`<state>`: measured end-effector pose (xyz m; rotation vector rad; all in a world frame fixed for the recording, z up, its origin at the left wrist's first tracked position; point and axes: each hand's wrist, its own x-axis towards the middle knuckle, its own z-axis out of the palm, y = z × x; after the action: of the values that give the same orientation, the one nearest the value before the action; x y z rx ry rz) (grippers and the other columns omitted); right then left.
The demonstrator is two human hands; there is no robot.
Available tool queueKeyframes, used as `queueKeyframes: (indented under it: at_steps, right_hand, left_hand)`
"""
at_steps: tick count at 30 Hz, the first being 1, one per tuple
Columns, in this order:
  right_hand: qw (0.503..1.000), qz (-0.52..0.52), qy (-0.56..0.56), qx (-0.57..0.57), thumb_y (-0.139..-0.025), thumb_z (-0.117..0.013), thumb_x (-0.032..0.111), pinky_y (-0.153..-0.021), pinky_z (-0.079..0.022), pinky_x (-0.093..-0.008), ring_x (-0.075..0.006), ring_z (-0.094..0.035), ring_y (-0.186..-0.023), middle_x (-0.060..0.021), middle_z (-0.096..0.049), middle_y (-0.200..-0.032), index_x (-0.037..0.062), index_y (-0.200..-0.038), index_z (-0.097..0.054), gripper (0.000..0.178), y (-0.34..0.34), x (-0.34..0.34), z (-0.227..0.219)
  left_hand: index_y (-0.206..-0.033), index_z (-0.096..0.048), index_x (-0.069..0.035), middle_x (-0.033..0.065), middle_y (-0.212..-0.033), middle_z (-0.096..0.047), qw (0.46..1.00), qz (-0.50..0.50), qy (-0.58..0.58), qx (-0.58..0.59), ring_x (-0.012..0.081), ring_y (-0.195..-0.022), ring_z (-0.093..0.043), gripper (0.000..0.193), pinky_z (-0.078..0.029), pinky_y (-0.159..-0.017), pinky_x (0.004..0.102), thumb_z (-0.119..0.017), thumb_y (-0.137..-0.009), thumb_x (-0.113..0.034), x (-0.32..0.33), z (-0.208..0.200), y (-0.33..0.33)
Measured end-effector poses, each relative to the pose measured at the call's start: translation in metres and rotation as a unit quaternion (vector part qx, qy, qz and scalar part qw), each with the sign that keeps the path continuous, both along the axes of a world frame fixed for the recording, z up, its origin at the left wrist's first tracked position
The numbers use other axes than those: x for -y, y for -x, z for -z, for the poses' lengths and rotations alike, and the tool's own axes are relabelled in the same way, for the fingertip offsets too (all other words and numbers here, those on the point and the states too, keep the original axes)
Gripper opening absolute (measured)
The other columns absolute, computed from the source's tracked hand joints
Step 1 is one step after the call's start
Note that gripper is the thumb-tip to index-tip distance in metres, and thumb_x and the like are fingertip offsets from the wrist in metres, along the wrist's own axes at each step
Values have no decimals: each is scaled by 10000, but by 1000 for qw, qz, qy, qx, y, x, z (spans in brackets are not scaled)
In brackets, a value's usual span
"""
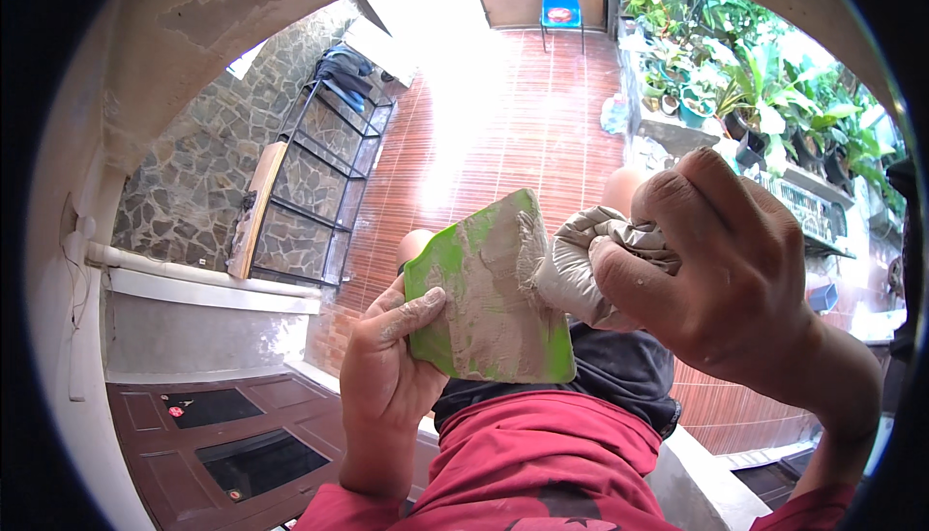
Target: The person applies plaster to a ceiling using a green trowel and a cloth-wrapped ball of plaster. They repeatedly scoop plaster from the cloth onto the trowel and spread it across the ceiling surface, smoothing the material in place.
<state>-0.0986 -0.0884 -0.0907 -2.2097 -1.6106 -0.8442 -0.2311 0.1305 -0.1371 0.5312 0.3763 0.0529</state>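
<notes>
"So, where's the flat green board with clipped corners (pixel 558 355)?"

"Above the lap, over black shorts (pixel 619 362) and a red shirt (pixel 552 434). Drying-looking grey-brown paste (pixel 494 289) coats its middle, up to the right edge."

"And the fingers?"

"The left hand (pixel 392 342) pinches the left edge, thumb on the face. The right hand (pixel 721 260) clenches a crumpled, pale grey pouch-like bundle (pixel 581 265) at the upper right edge; whether they touch, I can't tell."

"What could go wrong?"

"With only one edge gripped, a hard push on the far side could tip the board. Squeezing too tightly might split the bundle, and loose paste could drop onto the shorts."
</notes>
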Motion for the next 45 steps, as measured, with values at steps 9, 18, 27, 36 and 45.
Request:
queueKeyframes:
  at_steps: [9,18,27,36,45]
  right_hand:
    - [999,-6,-25,30,-582,-751,234,-448,-443,-278,-178,-538,-695,-44,-519,-759,125,-748,-628,233,-12,-8,1]
    - [997,20,-55,-51,-586,-846,192,-515,-469,-288,-178,-548,-668,-42,-534,-730,100,-775,-643,292,-22,-11,1]
    - [676,-50,-245,-693,-720,-831,140,-636,-529,-252,-67,-639,-740,-36,-692,-815,3,-921,-673,290,-11,-15,33]
    - [658,-21,-296,-691,-734,-823,107,-667,-520,-229,-73,-639,-751,-24,-670,-820,26,-948,-645,290,8,-5,53]
    - [499,-92,-394,-767,-734,-777,44,-776,-522,-257,-100,-641,-846,-30,-673,-936,19,-1020,-636,321,15,-11,114]
  left_hand:
    - [-1329,-383,109,261,-1269,-542,999,37,7,-11,324,-1172,-589,408,-526,-987,459,-440,-932,36,-5,-1,4]
    - [-1350,-367,101,264,-1289,-533,993,50,100,46,347,-1198,-571,436,-499,-1014,492,-424,-925,22,-10,13,8]
    - [-1322,-400,105,283,-1261,-556,991,-15,124,50,370,-1168,-586,399,-459,-1037,526,-426,-943,-16,-15,23,8]
    - [-1277,-440,116,266,-1214,-590,993,-21,101,53,334,-1134,-614,360,-483,-1021,481,-441,-953,-40,-3,20,3]
    - [-1241,-503,116,246,-1255,-585,986,-88,90,111,305,-1148,-607,326,-494,-1016,446,-431,-1002,-94,2,4,-11]
